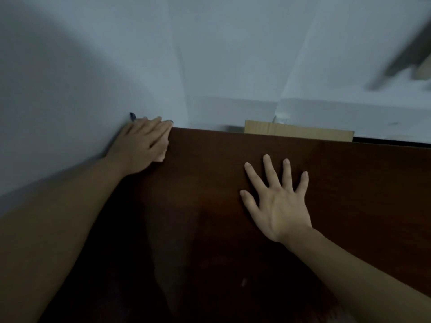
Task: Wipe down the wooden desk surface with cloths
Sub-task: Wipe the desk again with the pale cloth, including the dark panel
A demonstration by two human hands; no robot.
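Cloth (163, 149): pale, at far-left corner of counter (233, 217), against wall (93, 66), mostly hidden under left hand (140, 145). Left grip: fingers flat, pressing cloth down, not curled round it. Right hand (277, 201): released, fingers spread, palm flat on bare wood mid-counter, no cloth under it. I judge wiping mid-way, now at corner. No clear wet trail visible; can't tell how much is done. Cardboard (298, 132) behind far edge.

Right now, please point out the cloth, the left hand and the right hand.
cloth (164, 149): head view, pink edge showing beside the fingers.
left hand (142, 145): head view, back of hand.
right hand (279, 201): head view, back of hand.
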